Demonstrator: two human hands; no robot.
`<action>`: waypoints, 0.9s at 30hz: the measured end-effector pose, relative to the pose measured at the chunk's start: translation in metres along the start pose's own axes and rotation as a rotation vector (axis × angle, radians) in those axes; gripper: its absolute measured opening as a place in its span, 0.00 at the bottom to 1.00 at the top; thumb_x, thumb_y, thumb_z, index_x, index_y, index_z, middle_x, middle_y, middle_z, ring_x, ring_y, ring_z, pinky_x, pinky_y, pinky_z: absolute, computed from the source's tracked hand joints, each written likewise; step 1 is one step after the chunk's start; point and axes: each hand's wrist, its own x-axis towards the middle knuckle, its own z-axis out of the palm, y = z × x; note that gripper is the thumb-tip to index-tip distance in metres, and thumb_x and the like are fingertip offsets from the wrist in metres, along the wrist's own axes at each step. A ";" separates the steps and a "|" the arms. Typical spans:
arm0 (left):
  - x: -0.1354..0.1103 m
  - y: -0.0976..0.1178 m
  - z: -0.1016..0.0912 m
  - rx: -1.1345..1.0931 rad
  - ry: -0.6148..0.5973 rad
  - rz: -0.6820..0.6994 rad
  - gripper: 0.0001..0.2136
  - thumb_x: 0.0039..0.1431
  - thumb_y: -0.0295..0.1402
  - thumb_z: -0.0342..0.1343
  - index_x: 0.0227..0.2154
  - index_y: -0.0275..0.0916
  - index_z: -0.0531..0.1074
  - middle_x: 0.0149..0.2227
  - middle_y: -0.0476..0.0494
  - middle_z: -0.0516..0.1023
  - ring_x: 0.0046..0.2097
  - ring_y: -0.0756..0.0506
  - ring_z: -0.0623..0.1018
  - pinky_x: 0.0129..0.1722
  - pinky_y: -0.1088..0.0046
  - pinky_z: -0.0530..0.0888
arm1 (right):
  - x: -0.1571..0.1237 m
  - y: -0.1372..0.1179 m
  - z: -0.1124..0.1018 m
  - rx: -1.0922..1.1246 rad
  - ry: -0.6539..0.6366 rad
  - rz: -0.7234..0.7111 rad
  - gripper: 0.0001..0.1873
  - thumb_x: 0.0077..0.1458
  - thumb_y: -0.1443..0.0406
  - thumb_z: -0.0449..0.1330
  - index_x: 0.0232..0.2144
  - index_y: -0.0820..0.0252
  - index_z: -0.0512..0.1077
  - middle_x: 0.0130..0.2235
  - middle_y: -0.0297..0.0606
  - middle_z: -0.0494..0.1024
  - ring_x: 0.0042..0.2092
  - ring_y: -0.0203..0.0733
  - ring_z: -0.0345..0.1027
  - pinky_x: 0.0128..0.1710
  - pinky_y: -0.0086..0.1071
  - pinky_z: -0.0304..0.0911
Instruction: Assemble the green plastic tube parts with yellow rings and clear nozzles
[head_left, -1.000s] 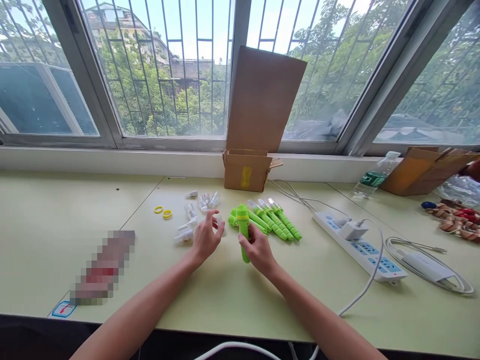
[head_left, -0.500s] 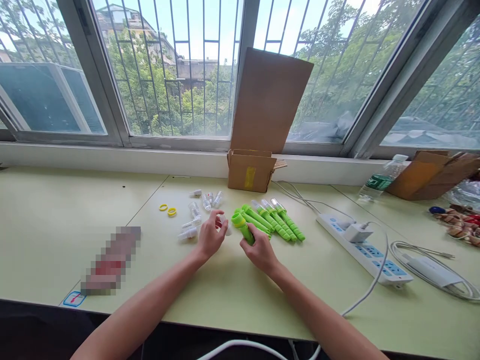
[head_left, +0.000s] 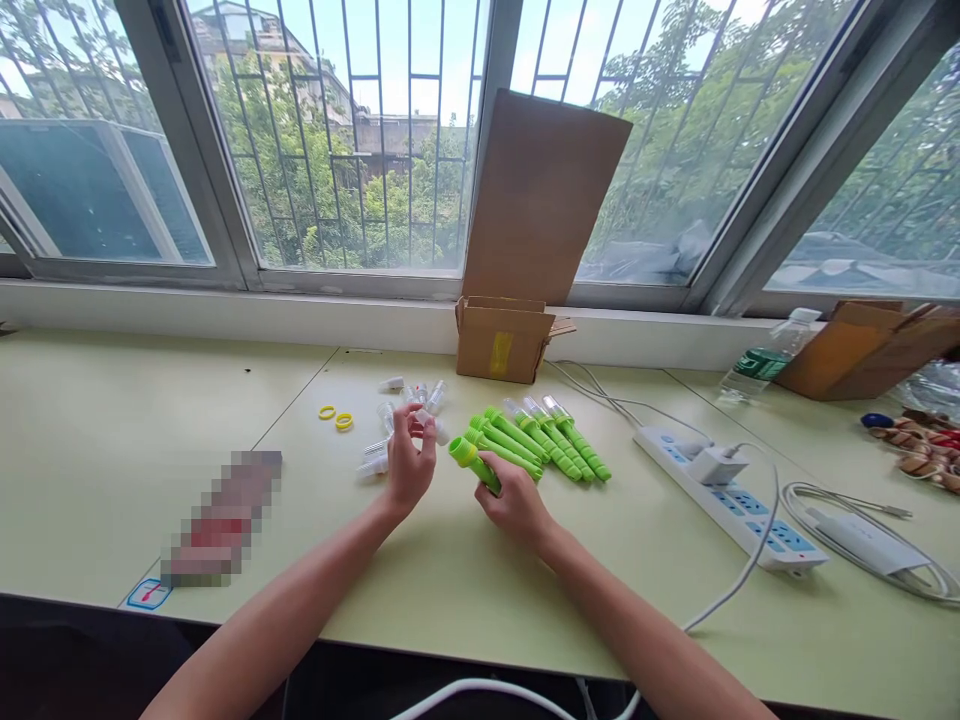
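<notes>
My right hand (head_left: 514,493) is closed around a green plastic tube (head_left: 474,464), its open end tilted up to the left with a yellow ring at the mouth. Just left of that mouth, my left hand (head_left: 411,456) pinches a small clear plastic cap (head_left: 433,427), partly hidden by the fingers. The cap and the tube are apart. Behind the left hand lie several loose clear caps (head_left: 436,396). Beyond the right hand rest more green tubes without caps (head_left: 513,437), and beside them three green tubes with clear caps (head_left: 576,440).
Two yellow rings (head_left: 343,422) lie to the left on the pale table (head_left: 315,530). A cardboard box (head_left: 495,340) stands at the back against the sill. To the right are a white power strip (head_left: 731,500), a coiled cable (head_left: 874,545) and a water bottle (head_left: 765,360).
My left hand has moved a little left and up with the clear cap. The green tube in my right hand has shifted left and leans further that way.
</notes>
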 end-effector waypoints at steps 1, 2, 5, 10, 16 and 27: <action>0.000 0.000 0.000 -0.002 0.001 0.002 0.10 0.62 0.36 0.49 0.46 0.43 0.61 0.34 0.47 0.73 0.35 0.49 0.75 0.38 0.70 0.74 | 0.000 0.000 0.000 -0.007 -0.001 -0.001 0.21 0.42 0.72 0.53 0.42 0.58 0.71 0.32 0.36 0.76 0.30 0.42 0.66 0.32 0.32 0.60; -0.001 0.000 0.000 -0.006 0.001 0.002 0.10 0.62 0.36 0.48 0.46 0.43 0.61 0.34 0.47 0.73 0.35 0.49 0.75 0.38 0.70 0.74 | 0.000 0.001 0.001 -0.012 -0.002 -0.002 0.22 0.43 0.72 0.53 0.42 0.58 0.71 0.33 0.36 0.77 0.30 0.42 0.67 0.33 0.32 0.60; -0.001 0.001 0.000 -0.034 0.004 0.000 0.10 0.63 0.36 0.48 0.46 0.43 0.60 0.33 0.47 0.73 0.35 0.49 0.75 0.38 0.70 0.74 | -0.001 0.003 0.001 -0.026 -0.007 0.002 0.23 0.44 0.72 0.53 0.44 0.58 0.71 0.36 0.38 0.78 0.33 0.44 0.69 0.34 0.33 0.61; -0.001 0.000 0.000 -0.090 0.005 -0.002 0.11 0.63 0.37 0.48 0.46 0.42 0.59 0.35 0.46 0.73 0.36 0.48 0.76 0.38 0.70 0.74 | -0.001 0.006 0.003 -0.048 0.008 0.017 0.22 0.47 0.70 0.53 0.47 0.60 0.70 0.40 0.41 0.79 0.37 0.46 0.71 0.37 0.35 0.63; -0.002 -0.002 0.003 -0.159 -0.036 0.001 0.10 0.62 0.36 0.50 0.45 0.41 0.61 0.33 0.47 0.73 0.34 0.49 0.75 0.35 0.72 0.73 | 0.000 0.011 0.006 -0.041 0.036 -0.010 0.22 0.50 0.68 0.54 0.50 0.60 0.69 0.44 0.41 0.79 0.41 0.48 0.72 0.40 0.36 0.66; -0.002 -0.001 0.004 -0.283 -0.100 -0.105 0.12 0.59 0.38 0.54 0.42 0.40 0.61 0.31 0.48 0.74 0.32 0.50 0.75 0.34 0.73 0.72 | 0.001 0.015 0.007 -0.020 0.009 -0.087 0.22 0.59 0.61 0.53 0.55 0.56 0.66 0.45 0.44 0.78 0.45 0.51 0.72 0.45 0.40 0.66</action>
